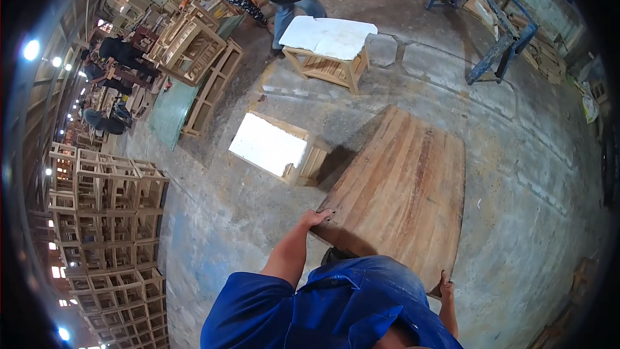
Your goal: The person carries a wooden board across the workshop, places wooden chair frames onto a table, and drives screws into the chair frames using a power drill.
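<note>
A large wooden panel (405,187) with brown grain streaks is held in front of my body, its near edge close to my blue shirt. My left hand (317,218) grips its near left corner, the thumb on top and the other fingers hidden below. At the near right corner my right hand (446,284) holds the edge, its fingers partly hidden. Left of the panel, a small wooden frame (314,163) with a white board (268,145) on top stands on the floor.
Farther ahead stands a wooden table frame (354,76) under a white sheet (328,37), with two people behind it. Stacked wooden frames (108,220) line the left. A blue metal stand (497,58) is at the upper right. Other people work at the far left.
</note>
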Motion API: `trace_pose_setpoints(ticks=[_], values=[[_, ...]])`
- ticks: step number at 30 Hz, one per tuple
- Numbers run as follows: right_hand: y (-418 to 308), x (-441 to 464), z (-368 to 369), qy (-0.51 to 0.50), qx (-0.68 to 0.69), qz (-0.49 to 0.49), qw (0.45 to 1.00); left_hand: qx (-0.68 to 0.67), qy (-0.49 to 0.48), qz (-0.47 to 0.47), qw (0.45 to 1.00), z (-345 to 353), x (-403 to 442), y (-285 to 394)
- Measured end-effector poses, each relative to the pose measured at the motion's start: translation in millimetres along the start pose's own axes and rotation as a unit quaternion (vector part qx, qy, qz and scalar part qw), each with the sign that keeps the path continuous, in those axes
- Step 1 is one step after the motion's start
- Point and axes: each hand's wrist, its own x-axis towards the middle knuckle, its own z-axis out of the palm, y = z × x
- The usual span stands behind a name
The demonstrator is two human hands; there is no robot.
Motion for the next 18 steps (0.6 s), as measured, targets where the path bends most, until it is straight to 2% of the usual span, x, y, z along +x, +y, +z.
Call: trace_pose_setpoints(ticks=[2, 6, 11, 13, 18], values=[[-7.5, -8.6, -1.7, 0.004, 0.024, -0.013, 1.000, -0.003, 0.003, 0.007, 1.000, 0.8, -1.1, -0.8], [-13.7, -11.0, -3.7, 0.003, -0.013, 0.014, 1.000, -0.004, 0.008, 0.013, 1.000, -5.2, -15.8, 8.1], [-10.3, -8.3, -1.2, -0.008, -0.024, 0.038, 0.999, -0.010, 0.026, 0.023, 0.999, 8.6, 14.8, -11.2], [11.2, 8.5, 7.6, 0.067, -0.032, -0.006, 0.997, -0.011, 0.023, 0.023, 0.999, 5.3, 7.7, -7.3], [16.3, 17.4, 3.7, 0.025, -0.054, 0.013, 0.998, -0.033, -0.016, 0.018, 0.999, -1.4, -3.9, 0.3]])
